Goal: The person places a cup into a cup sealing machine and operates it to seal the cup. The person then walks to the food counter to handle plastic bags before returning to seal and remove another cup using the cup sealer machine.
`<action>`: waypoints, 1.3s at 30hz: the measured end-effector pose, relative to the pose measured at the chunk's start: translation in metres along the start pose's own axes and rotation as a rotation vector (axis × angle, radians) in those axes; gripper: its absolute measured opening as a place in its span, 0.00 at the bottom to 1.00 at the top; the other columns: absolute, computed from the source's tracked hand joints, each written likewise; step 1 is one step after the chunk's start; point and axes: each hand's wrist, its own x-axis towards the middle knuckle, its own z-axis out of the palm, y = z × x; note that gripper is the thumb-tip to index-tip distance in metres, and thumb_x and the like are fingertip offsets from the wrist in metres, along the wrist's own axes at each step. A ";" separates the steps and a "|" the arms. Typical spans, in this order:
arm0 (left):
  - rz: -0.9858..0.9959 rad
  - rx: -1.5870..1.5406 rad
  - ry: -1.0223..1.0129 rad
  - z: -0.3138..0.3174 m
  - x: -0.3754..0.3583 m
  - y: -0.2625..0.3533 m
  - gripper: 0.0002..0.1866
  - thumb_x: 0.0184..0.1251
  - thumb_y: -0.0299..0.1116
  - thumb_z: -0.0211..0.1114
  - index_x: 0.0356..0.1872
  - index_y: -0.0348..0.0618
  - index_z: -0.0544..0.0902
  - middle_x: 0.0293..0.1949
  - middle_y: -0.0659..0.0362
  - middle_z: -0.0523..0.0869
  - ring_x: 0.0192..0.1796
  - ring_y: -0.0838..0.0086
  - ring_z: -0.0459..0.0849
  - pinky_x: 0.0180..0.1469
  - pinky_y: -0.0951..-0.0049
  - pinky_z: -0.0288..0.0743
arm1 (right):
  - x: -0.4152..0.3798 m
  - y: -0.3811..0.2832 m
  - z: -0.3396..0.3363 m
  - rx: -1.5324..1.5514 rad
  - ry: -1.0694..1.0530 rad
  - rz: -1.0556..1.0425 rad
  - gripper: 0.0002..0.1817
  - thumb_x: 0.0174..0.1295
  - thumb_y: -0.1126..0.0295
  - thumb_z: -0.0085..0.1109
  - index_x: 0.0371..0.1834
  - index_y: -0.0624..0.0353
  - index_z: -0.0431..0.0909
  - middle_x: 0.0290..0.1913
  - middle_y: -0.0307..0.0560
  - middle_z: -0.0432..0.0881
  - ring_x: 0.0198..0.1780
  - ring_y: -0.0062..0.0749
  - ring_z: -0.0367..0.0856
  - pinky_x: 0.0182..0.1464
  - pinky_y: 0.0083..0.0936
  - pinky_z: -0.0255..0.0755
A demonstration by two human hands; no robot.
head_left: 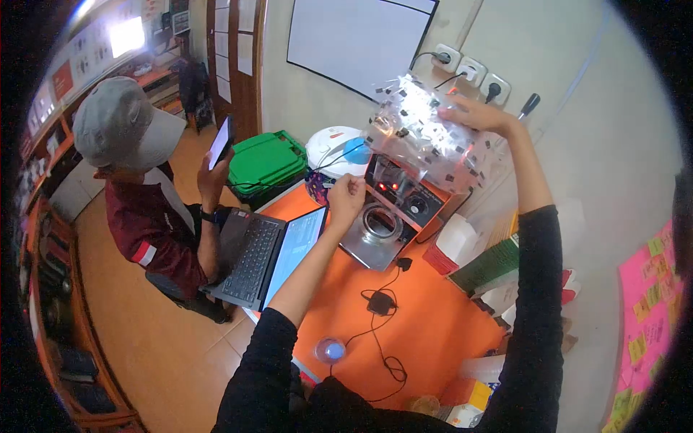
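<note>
My right hand [478, 115] is raised at the upper right, its fingers on the top of a crumpled, shiny clear plastic film [422, 130] with small dark printed marks. The film drapes over the upper part of an orange and black machine [415, 202], which has two red lights, a dark knob and a metal plate with a round ring [379, 224]. Just left of the machine is my left hand [348, 196], its fingers curled together. Anything between those fingers is too small to make out.
An open laptop [253, 252] stands on the orange table [433, 325], with a cable adapter [380, 303] and a small clear cup [330, 351] nearby. A green-lidded box [267, 164] and white tub [336, 144] stand behind. On the left, a person in a cap [126, 123] holds a phone [219, 143].
</note>
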 end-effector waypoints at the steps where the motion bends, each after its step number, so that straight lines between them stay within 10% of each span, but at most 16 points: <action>1: -0.017 -0.024 -0.039 -0.002 0.004 -0.001 0.09 0.61 0.33 0.66 0.30 0.37 0.79 0.28 0.52 0.83 0.25 0.68 0.81 0.29 0.70 0.74 | 0.001 0.007 -0.002 0.043 0.012 0.071 0.47 0.60 0.34 0.56 0.72 0.59 0.62 0.68 0.54 0.67 0.72 0.41 0.61 0.70 0.32 0.57; 4: 0.067 -0.197 0.073 -0.022 0.008 0.055 0.09 0.59 0.30 0.65 0.37 0.38 0.77 0.40 0.49 0.80 0.36 0.63 0.82 0.35 0.68 0.75 | 0.005 0.018 -0.012 0.077 -0.010 0.163 0.43 0.61 0.33 0.53 0.68 0.58 0.69 0.68 0.51 0.67 0.67 0.37 0.66 0.66 0.30 0.62; 9: 0.825 0.114 -0.031 -0.038 0.026 0.123 0.31 0.55 0.38 0.69 0.63 0.48 0.74 0.61 0.50 0.70 0.66 0.55 0.67 0.67 0.53 0.59 | 0.019 0.043 -0.008 0.013 -0.003 0.118 0.37 0.67 0.37 0.48 0.67 0.55 0.71 0.65 0.50 0.71 0.62 0.35 0.70 0.65 0.30 0.64; 12: 0.823 0.149 -0.058 -0.012 0.059 0.158 0.37 0.56 0.50 0.68 0.69 0.58 0.69 0.71 0.52 0.64 0.74 0.53 0.58 0.72 0.47 0.52 | 0.018 0.051 -0.006 -0.169 0.144 0.077 0.47 0.58 0.28 0.51 0.71 0.53 0.67 0.71 0.49 0.64 0.71 0.42 0.62 0.71 0.36 0.56; 18: 0.768 0.397 -0.162 0.035 0.107 0.181 0.37 0.56 0.72 0.55 0.67 0.76 0.71 0.76 0.57 0.59 0.79 0.53 0.48 0.67 0.21 0.33 | 0.001 0.068 -0.004 0.086 0.161 0.060 0.36 0.71 0.40 0.42 0.73 0.52 0.63 0.74 0.49 0.62 0.74 0.38 0.60 0.74 0.31 0.54; 21: 0.662 0.442 -0.268 0.043 0.112 0.183 0.36 0.54 0.75 0.53 0.61 0.73 0.78 0.71 0.57 0.68 0.78 0.54 0.50 0.64 0.17 0.33 | -0.012 0.066 0.008 0.064 0.659 -0.069 0.24 0.72 0.54 0.51 0.63 0.58 0.75 0.57 0.46 0.81 0.58 0.29 0.77 0.62 0.25 0.68; 26: 0.632 0.453 -0.364 0.043 0.116 0.190 0.33 0.56 0.73 0.53 0.57 0.70 0.81 0.67 0.56 0.73 0.77 0.54 0.54 0.65 0.18 0.37 | -0.087 -0.027 0.127 0.516 1.657 -0.155 0.05 0.64 0.75 0.54 0.30 0.61 0.74 0.25 0.33 0.73 0.27 0.16 0.69 0.29 0.18 0.64; 29: 0.644 0.442 -0.361 0.047 0.119 0.189 0.32 0.56 0.72 0.54 0.56 0.68 0.82 0.65 0.55 0.75 0.76 0.54 0.55 0.65 0.20 0.39 | -0.090 -0.044 0.221 0.287 1.276 -0.036 0.03 0.61 0.75 0.55 0.31 0.62 0.76 0.22 0.42 0.77 0.27 0.21 0.78 0.29 0.22 0.70; 30: 0.647 0.444 -0.354 0.048 0.118 0.188 0.32 0.57 0.72 0.55 0.56 0.67 0.82 0.65 0.54 0.75 0.76 0.54 0.55 0.65 0.20 0.41 | -0.073 -0.031 0.255 0.761 0.965 0.202 0.04 0.61 0.77 0.55 0.37 0.62 0.77 0.28 0.45 0.83 0.34 0.27 0.85 0.32 0.27 0.75; 39: 0.685 0.398 -0.342 0.047 0.120 0.186 0.32 0.57 0.71 0.55 0.52 0.62 0.85 0.61 0.52 0.77 0.75 0.55 0.57 0.62 0.19 0.45 | 0.005 0.016 0.316 0.499 0.911 0.235 0.10 0.61 0.78 0.53 0.46 0.66 0.76 0.44 0.62 0.83 0.41 0.54 0.85 0.40 0.42 0.78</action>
